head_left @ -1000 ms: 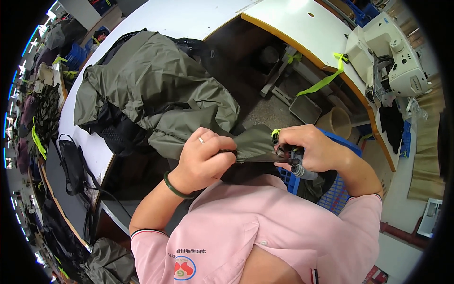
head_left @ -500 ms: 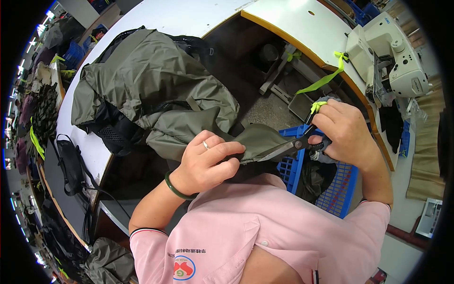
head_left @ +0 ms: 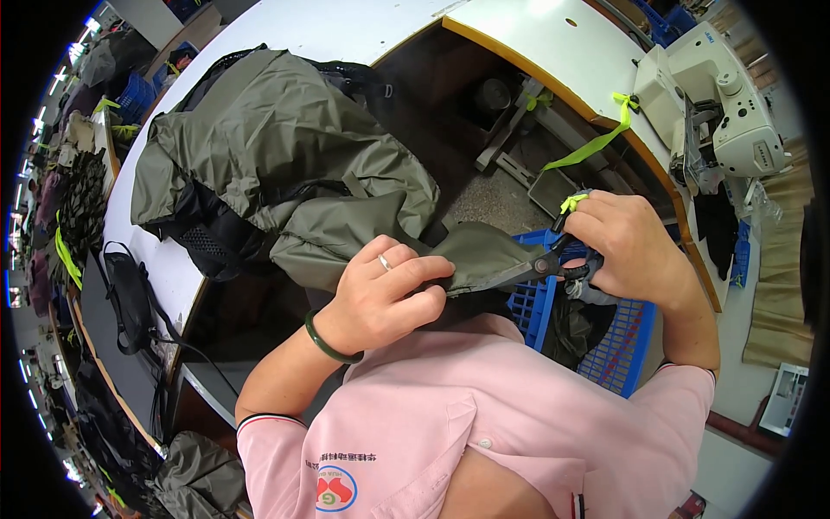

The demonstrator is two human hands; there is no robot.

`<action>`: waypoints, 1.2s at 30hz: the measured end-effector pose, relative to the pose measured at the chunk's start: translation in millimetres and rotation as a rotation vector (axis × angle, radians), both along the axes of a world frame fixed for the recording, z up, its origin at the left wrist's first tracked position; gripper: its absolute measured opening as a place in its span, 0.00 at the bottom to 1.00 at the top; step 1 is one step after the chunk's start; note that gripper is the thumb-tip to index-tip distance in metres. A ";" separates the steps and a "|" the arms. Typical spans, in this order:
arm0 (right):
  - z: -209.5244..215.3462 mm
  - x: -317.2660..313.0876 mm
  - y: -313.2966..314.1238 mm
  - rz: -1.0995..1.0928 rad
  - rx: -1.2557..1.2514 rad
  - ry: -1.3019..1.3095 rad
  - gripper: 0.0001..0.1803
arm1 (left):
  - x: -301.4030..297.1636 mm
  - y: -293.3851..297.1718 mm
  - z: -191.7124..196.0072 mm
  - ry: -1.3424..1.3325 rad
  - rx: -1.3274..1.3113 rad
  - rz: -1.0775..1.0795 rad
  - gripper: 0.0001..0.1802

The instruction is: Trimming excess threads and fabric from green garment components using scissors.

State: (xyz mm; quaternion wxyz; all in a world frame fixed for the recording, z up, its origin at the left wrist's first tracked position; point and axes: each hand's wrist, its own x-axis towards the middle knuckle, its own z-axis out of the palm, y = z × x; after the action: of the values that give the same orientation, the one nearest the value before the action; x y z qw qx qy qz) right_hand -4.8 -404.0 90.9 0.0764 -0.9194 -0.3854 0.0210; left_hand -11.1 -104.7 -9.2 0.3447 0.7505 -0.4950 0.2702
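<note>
A large piece of olive-green fabric sewing work (head_left: 303, 130), with black mesh parts, lies over the table and hangs down toward me. My left hand (head_left: 389, 290) pinches the edge of its lower flap, thumb and fingers closed on the cloth. Wrapped round the handles of a pair of black scissors (head_left: 542, 265) is my right hand (head_left: 618, 242). Their blades lie along the flap's edge, partly behind the cloth, and point toward my left hand. Yellow-green ribbon (head_left: 573, 202) and grey cloth are wound on the scissor handles.
A blue plastic basket (head_left: 635, 346) with dark fabric stands below my right hand. At the right a white sewing machine (head_left: 735, 104) sits on a table, with a yellow-green strip (head_left: 588, 151) hanging from it. A black strapped piece (head_left: 130, 298) lies at left.
The scissor blades have closed together along the flap's edge, and the handles have come nearer each other. My left hand has shifted slightly right with the cloth.
</note>
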 end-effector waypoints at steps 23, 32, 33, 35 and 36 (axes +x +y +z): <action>-17.7 0.3 27.8 -0.100 0.510 0.404 0.25 | -0.4 -2.7 2.1 0.402 -0.102 -0.062 0.12; -41.9 25.5 44.7 -0.310 0.650 1.012 0.12 | 20.7 10.4 -0.9 1.545 -0.081 -0.379 0.14; -44.5 28.7 44.6 -0.306 0.642 1.014 0.12 | 23.0 10.4 -4.3 1.588 -0.091 -0.424 0.14; -51.1 33.4 44.7 -0.272 0.675 0.965 0.12 | 26.2 9.9 -12.9 1.654 -0.170 -0.450 0.14; -54.8 34.9 44.2 -0.271 0.669 0.967 0.12 | 27.1 9.1 -17.6 1.717 -0.243 -0.478 0.14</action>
State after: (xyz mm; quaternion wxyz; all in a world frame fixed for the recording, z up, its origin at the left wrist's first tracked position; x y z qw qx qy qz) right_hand 30.2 -359.8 36.1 0.5301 -0.7724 -0.1721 0.3045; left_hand 15.9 -95.6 -26.8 0.7198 0.5294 -0.1777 -0.4124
